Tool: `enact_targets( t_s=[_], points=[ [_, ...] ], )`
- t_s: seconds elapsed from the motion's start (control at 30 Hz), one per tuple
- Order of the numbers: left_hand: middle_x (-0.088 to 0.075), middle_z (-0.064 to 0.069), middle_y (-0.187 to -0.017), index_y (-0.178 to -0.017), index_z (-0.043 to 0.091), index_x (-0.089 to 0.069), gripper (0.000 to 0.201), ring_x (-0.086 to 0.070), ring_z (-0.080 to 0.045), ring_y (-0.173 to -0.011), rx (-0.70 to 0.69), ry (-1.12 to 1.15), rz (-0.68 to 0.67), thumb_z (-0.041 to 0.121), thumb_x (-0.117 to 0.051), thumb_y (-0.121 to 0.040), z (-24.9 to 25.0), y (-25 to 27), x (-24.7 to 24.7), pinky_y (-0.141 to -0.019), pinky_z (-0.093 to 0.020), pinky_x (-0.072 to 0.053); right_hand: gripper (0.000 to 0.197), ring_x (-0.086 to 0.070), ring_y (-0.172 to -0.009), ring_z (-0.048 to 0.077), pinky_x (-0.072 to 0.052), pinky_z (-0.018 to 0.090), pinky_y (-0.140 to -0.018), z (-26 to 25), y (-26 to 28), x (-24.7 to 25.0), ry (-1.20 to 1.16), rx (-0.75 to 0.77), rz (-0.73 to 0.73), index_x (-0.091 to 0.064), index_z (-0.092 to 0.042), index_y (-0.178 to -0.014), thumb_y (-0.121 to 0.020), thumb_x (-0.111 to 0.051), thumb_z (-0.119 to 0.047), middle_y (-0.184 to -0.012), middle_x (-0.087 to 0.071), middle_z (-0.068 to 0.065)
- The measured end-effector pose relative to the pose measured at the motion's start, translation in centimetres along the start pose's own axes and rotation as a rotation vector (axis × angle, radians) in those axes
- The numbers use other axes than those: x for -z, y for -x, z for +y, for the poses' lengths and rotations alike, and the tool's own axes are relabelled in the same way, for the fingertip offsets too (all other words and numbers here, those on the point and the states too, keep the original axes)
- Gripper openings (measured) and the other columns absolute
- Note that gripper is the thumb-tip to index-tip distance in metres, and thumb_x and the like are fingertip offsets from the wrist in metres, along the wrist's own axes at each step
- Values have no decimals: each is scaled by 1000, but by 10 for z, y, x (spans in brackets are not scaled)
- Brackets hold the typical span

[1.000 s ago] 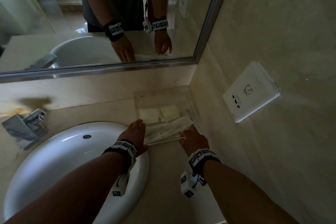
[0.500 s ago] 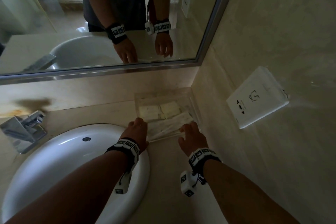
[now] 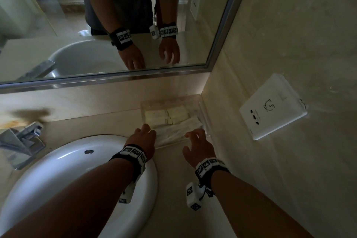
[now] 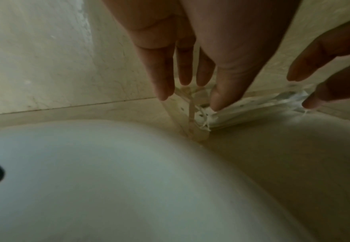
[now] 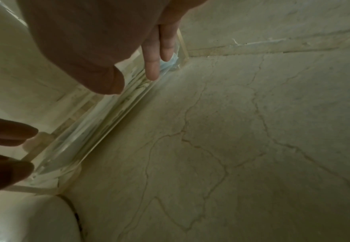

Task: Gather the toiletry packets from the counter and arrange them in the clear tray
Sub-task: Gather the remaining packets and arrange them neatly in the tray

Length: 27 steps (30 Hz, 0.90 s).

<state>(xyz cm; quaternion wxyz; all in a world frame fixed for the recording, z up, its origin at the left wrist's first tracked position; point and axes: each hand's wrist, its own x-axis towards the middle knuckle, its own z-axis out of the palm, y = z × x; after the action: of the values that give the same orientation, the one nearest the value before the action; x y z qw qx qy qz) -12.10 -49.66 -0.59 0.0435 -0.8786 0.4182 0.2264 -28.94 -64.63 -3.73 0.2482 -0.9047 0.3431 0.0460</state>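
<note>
Two squarish packets point(image 3: 167, 115) plus a few long ones point(image 3: 179, 130), angled toward 2 o'clock, are seen in the clear tray point(image 3: 202, 110), tucked in the surface's point(image 3: 173, 179) corner. Left hand point(image 3: 143, 141) and right hand point(image 3: 199, 147) are held at the tray's near corners, fingers loose, nothing grabbed.

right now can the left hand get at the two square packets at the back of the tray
Probably yes. The left hand sits at the tray's near-left corner, fingers open; the square packets lie just beyond, uncovered, with only the long packets beside its path.

Head view looking down, wrist views close, sharing clear tray point(image 3: 203, 110)
</note>
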Motion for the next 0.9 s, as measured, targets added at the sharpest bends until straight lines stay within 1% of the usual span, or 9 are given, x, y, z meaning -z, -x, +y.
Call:
enact_targets(
  t_s=[0.07,0.17,0.23,0.37,0.5,0.67,0.77,0.83,0.9],
  points=[
    [-30,-6,-142,-138,17,-40,62,-44,-30,-120,0,4,-7,39,-64,-86,-1,-2,0,-92,-41,-51,45,-54,-86,14,-36,23,-81,2,-1,1,2,8,8,-44,-32,-130,-86,-54,-33,-145,-22,-10],
    [-26,-5,-143,-138,19,-36,73,-43,-31,-120,4,1,1,41,-72,-80,0,-5,-4,-89,-42,-53,47,-59,-105,17,-42,27,-91,4,-3,3,-4,1,-14,-43,-32,-132,-87,-54,-34,-151,-18,-11],
    [-28,-5,-142,-137,19,-35,70,-43,-31,-118,11,-5,19,34,-73,-80,1,-7,-7,-87,-43,-54,48,-58,-111,18,-42,29,-95,3,-6,4,-2,-9,-30,-42,-33,-134,-87,-53,-35,-153,-15,-12],
    [-30,-7,-138,-133,17,-37,60,-45,-31,-112,14,-25,45,19,-70,-83,1,-11,-8,-85,-42,-55,47,-57,-114,19,-42,30,-96,-1,-9,-1,-3,9,-46,-43,-32,-133,-87,-51,-36,-156,-13,-12],
    [-32,-7,-135,-130,18,-38,57,-45,-31,-111,20,-28,47,19,-70,-82,0,-13,-9,-84,-42,-55,46,-57,-114,19,-44,31,-97,-2,-11,-2,-15,3,-38,-45,-32,-131,-87,-52,-36,-156,-14,-12],
    [-32,-6,-132,-127,18,-39,54,-45,-31,-110,24,-4,51,17,-68,-82,1,-12,-12,-81,-43,-55,44,-57,-113,19,-45,30,-94,-2,-11,-2,5,16,-22,-45,-33,-128,-85,-53,-35,-156,-16,-11],
    [-29,-4,-139,-132,20,-38,54,-43,-30,-115,16,77,49,22,-65,-85,-2,-10,-11,-88,-42,-53,46,-56,-114,17,-46,30,-95,-2,-11,-2,5,5,-58,-41,-36,-130,-85,-52,-37,-156,-11,-13],
    [-27,-2,-144,-138,22,-38,58,-41,-28,-121,0,141,32,33,-63,-87,-5,-5,-9,-97,-40,-49,47,-56,-115,16,-47,31,-94,-2,-11,-2,21,3,-83,-39,-37,-131,-85,-52,-38,-157,-8,-14],
    [-29,-1,-146,-141,26,-39,58,-39,-25,-126,3,208,27,42,-58,-89,-9,5,-3,-104,-36,-44,48,-56,-115,16,-47,31,-94,-4,-11,0,32,0,-100,-38,-37,-132,-86,-51,-38,-157,-6,-13]
  ],
)
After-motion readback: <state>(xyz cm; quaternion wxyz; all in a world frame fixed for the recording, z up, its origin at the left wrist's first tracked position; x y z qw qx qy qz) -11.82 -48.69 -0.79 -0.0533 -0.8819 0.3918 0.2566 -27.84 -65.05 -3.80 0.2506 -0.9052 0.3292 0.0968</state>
